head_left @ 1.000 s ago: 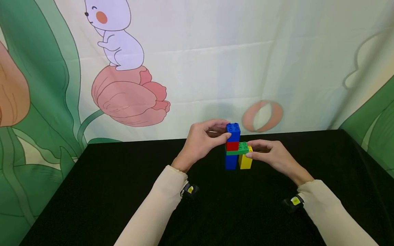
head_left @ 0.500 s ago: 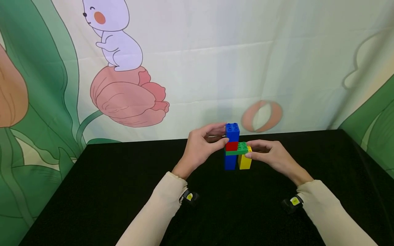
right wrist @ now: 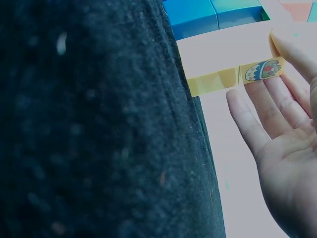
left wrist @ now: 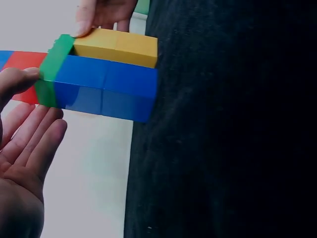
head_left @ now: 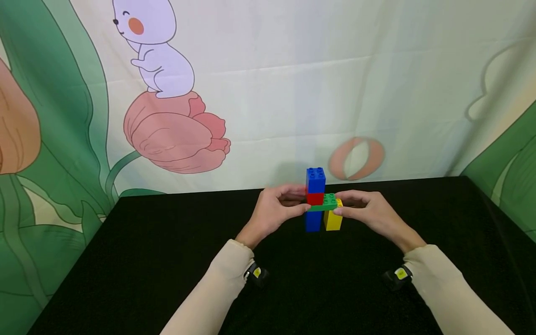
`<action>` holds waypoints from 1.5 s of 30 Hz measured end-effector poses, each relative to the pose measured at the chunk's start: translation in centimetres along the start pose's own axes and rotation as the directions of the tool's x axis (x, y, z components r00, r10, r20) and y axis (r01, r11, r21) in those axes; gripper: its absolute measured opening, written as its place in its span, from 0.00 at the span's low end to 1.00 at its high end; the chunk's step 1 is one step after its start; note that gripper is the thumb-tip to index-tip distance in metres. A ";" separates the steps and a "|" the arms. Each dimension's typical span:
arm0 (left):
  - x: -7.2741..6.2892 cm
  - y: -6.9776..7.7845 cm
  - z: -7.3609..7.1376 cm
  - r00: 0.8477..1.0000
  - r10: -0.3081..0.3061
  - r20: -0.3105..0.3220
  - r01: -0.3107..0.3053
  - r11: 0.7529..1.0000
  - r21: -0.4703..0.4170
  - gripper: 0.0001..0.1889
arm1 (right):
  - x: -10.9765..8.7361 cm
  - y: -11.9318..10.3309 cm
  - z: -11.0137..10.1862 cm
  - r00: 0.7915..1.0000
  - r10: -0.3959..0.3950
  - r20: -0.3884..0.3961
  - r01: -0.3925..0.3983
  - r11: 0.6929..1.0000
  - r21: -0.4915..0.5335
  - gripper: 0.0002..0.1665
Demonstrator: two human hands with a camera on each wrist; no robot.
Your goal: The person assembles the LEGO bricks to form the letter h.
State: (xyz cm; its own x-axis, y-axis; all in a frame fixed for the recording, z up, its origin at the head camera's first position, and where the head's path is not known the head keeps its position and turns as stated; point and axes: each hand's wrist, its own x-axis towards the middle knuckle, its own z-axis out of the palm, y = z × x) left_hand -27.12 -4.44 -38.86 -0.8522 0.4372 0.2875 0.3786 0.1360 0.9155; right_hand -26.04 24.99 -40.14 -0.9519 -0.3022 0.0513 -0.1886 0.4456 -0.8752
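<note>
A toy building-brick structure stands on the black tabletop. Two supports, the lower blue bricks (head_left: 313,221) and the yellow bricks (head_left: 333,221), carry a flat green brick (head_left: 331,201) like a bridge. On its left end sit a red brick (head_left: 315,199) and an upper blue brick (head_left: 316,182). My left hand (head_left: 272,211) pinches the left tower at the red and green bricks, thumb in front and fingers behind. My right hand (head_left: 374,213) grips the top of the yellow bricks beside the green end. In the right wrist view, a printed picture (right wrist: 263,70) shows on the upper yellow brick.
The black cloth-covered table (head_left: 167,279) spreads around the structure. Close behind its far edge hangs a pale curtain (head_left: 268,102) printed with an animal, flowers and leaves. Cameras (head_left: 257,274) are strapped to both wrists.
My left hand has slid down the tower, from the upper blue brick to the red and green bricks. My right hand stays at the yellow bricks, and the structure stands as before.
</note>
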 end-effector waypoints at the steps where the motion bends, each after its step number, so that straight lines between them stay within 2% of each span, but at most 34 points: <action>1: 0.0 -0.2 0.0 1.000 -0.004 0.003 0.004 1.000 0.003 0.21 | 0.0 0.0 0.0 1.000 0.000 -0.002 0.000 1.000 -0.001 0.32; 13: -0.3 -1.3 0.2 0.999 -0.025 0.020 0.025 0.999 0.039 0.19 | 0.1 0.2 0.1 1.000 -0.005 0.001 0.005 1.000 -0.005 0.32; 23: -0.3 -1.4 0.3 0.999 -0.035 0.013 0.034 0.998 0.044 0.18 | 0.1 0.1 0.0 1.000 -0.002 0.020 0.002 1.000 0.017 0.32; 33: -0.2 -1.5 0.5 1.000 -0.002 0.003 0.002 1.000 0.031 0.17 | 0.1 0.1 0.0 0.999 -0.022 0.024 0.022 1.000 -0.001 0.31; 38: -0.2 -1.7 0.5 1.000 0.004 -0.021 -0.004 1.000 0.012 0.17 | 0.1 -0.2 0.1 0.999 -0.045 0.025 0.044 0.999 0.006 0.31; 45: -0.1 -1.9 0.2 0.996 -0.044 -0.084 0.042 0.999 -0.017 0.15 | 0.2 -0.4 0.3 0.998 -0.058 0.012 0.058 0.998 -0.001 0.33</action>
State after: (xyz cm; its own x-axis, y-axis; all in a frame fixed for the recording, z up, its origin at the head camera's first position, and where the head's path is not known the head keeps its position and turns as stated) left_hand -27.70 -4.57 -40.71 -0.8952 0.3546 0.2699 0.3358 0.1388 0.9316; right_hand -26.06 24.53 -39.89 -0.9362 -0.3381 0.0962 -0.2439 0.4276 -0.8704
